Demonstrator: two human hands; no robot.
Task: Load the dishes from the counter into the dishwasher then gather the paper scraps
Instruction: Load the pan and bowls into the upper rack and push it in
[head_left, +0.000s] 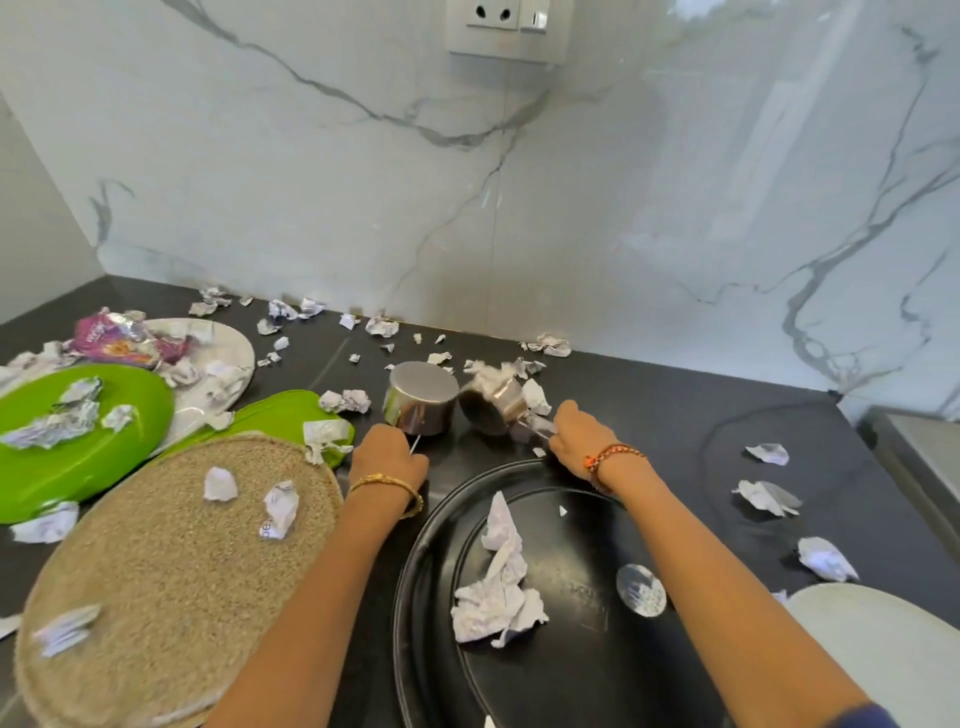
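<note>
Two small steel measuring cups lie on the dark counter (675, 415) near the marble wall. The left cup (422, 397) is upside down, and my left hand (387, 454) grips its thin handle. The right cup (491, 408) is tipped on its side with paper by its mouth; my right hand (576, 434) grips its handle. In front of my hands lies a big round black tray (571, 675) with crumpled paper (498, 587) and a silver disc (640, 590) on it. Paper scraps (382, 326) are strewn over the counter.
At left lie two green plates (78, 467) (280, 410), a white plate (234, 348) with a purple wrapper (124, 340), and a round woven mat (171, 571), all with scraps on them. A white plate (878, 649) sits at lower right. A wall socket (506, 26) is above.
</note>
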